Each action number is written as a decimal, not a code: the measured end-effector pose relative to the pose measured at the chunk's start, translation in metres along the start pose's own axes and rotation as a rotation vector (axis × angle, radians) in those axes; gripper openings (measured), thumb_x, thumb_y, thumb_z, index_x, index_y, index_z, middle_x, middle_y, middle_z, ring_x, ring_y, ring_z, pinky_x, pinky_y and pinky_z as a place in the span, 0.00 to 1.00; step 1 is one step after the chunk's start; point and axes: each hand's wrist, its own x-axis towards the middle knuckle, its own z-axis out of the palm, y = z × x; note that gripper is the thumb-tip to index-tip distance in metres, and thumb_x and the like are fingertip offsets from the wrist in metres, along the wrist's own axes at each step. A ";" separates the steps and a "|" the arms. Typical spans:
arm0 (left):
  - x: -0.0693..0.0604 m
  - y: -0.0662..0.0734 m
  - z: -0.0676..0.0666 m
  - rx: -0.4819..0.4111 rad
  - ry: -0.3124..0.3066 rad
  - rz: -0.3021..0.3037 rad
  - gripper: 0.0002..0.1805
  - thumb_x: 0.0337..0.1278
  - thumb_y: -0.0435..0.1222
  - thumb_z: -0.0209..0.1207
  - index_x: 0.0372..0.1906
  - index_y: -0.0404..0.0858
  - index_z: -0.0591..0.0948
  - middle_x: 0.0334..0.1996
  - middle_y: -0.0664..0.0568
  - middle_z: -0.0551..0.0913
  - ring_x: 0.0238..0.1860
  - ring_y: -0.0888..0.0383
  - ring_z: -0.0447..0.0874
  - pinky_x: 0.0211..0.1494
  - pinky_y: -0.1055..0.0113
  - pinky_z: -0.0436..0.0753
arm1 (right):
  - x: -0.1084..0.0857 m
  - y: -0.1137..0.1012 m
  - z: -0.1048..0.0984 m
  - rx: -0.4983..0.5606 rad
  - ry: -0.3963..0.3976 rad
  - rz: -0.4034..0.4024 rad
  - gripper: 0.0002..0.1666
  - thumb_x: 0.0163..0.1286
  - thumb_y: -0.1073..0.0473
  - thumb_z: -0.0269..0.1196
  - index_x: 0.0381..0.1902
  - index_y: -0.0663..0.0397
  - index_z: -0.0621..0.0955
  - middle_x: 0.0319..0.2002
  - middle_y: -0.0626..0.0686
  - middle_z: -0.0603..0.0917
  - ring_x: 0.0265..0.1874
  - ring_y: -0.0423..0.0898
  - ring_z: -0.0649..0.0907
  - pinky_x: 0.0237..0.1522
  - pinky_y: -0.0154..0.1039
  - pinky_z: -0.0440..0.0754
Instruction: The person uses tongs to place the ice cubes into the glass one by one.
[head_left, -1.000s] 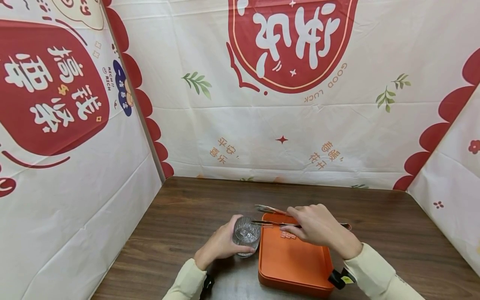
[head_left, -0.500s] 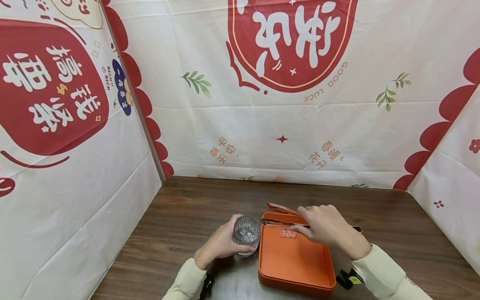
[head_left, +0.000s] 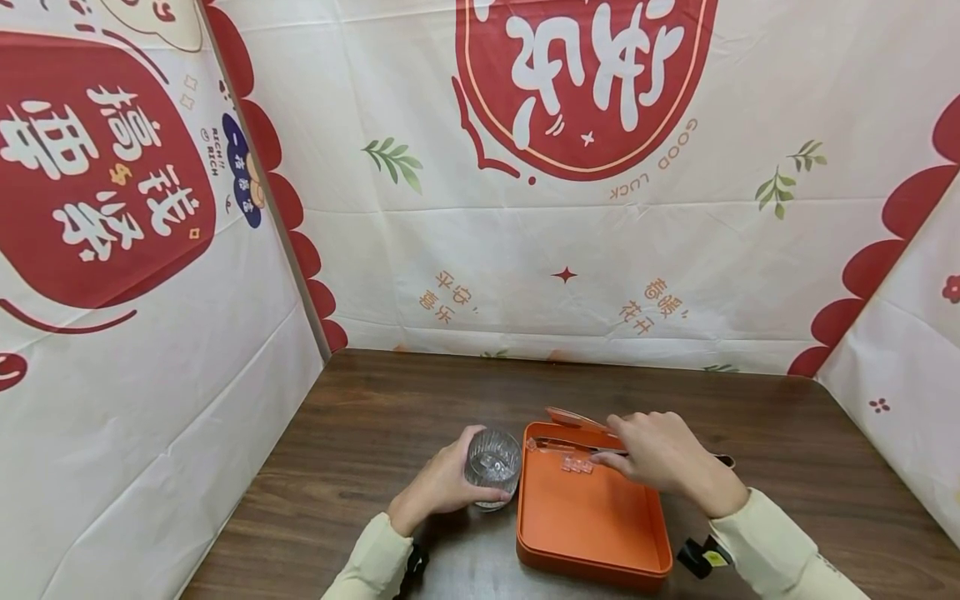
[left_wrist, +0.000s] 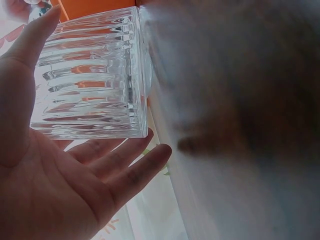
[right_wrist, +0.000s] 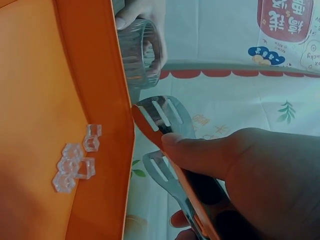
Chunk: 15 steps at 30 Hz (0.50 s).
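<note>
My left hand (head_left: 438, 482) grips a clear ribbed glass (head_left: 493, 458), thumb on the near side and fingers round the far side. In the left wrist view the glass (left_wrist: 90, 82) looks see-through, with ridged walls. My right hand (head_left: 671, 454) holds slotted metal tongs (head_left: 576, 419), their two arms spread apart above the far part of an orange tray (head_left: 588, 533). Several small clear plastic-looking or ice-like pieces (head_left: 577, 465) lie in the tray near its far wall. Nothing shows between the tongs' slotted ends (right_wrist: 167, 117) in the right wrist view.
A brown wood-grain table (head_left: 390, 417) lies beneath everything. The tray stands just right of the glass. White printed cloth (head_left: 570, 242) hangs behind the table and at both sides. A black wrist device (head_left: 701, 557) is by the right sleeve.
My right hand has moved to the right with the tongs, whose tips have left the glass's rim and are now over the tray. The left hand and glass stay put.
</note>
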 end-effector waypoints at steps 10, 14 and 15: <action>-0.001 0.001 -0.001 -0.002 -0.004 -0.003 0.52 0.34 0.60 0.77 0.66 0.46 0.65 0.50 0.47 0.82 0.49 0.51 0.83 0.49 0.56 0.81 | -0.002 0.004 0.007 -0.009 -0.078 0.037 0.26 0.60 0.36 0.68 0.34 0.53 0.80 0.17 0.44 0.75 0.14 0.42 0.74 0.17 0.41 0.72; 0.000 0.001 -0.001 -0.007 -0.005 -0.003 0.52 0.34 0.60 0.77 0.66 0.46 0.65 0.50 0.48 0.82 0.48 0.51 0.83 0.49 0.56 0.81 | -0.002 0.005 0.010 -0.021 -0.108 0.041 0.26 0.60 0.36 0.68 0.34 0.53 0.80 0.16 0.44 0.74 0.14 0.42 0.74 0.17 0.41 0.71; 0.000 0.001 -0.001 -0.008 -0.005 -0.003 0.52 0.34 0.60 0.77 0.66 0.46 0.65 0.50 0.48 0.83 0.48 0.51 0.83 0.49 0.56 0.81 | -0.002 0.005 0.011 -0.025 -0.116 0.042 0.26 0.60 0.35 0.68 0.34 0.53 0.80 0.16 0.44 0.73 0.14 0.43 0.74 0.16 0.41 0.71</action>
